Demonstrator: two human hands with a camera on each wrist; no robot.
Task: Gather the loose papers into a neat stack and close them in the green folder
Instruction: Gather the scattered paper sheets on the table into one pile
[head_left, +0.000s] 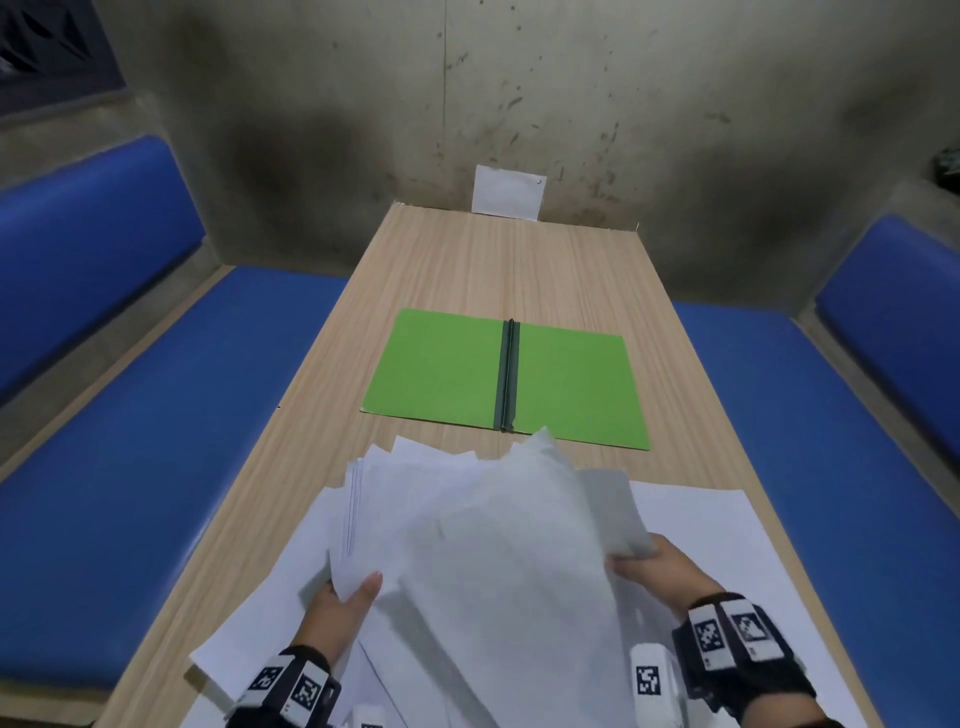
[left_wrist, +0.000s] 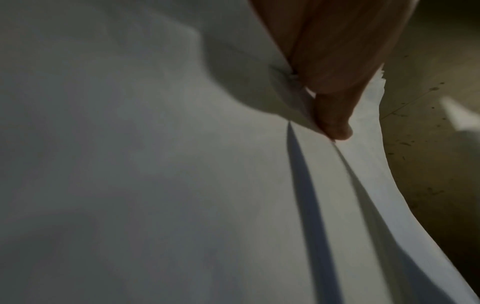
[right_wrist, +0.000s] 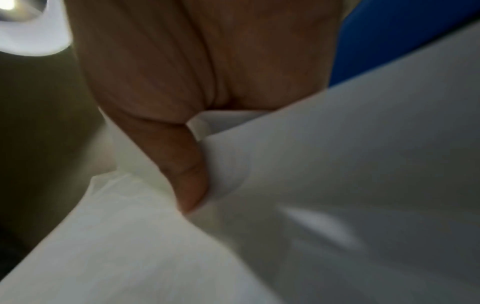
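Note:
Several white papers (head_left: 483, 540) are lifted off the near end of the table in an uneven, fanned bundle. My left hand (head_left: 343, 597) grips the bundle's left edge, thumb on top; close up, the thumb (left_wrist: 335, 127) presses the papers (left_wrist: 182, 185). My right hand (head_left: 649, 564) pinches the right edge, and its thumb (right_wrist: 192, 185) digs into the papers (right_wrist: 337, 185). More loose sheets (head_left: 727, 525) lie flat on the table under the bundle. The green folder (head_left: 441, 364) lies open flat beyond the papers, its dark spine (head_left: 508, 374) in the middle.
The wooden table (head_left: 467, 260) runs away from me to a stained wall. A small white card (head_left: 506, 193) leans against the wall at the far end. Blue padded benches (head_left: 156, 441) flank the table on both sides.

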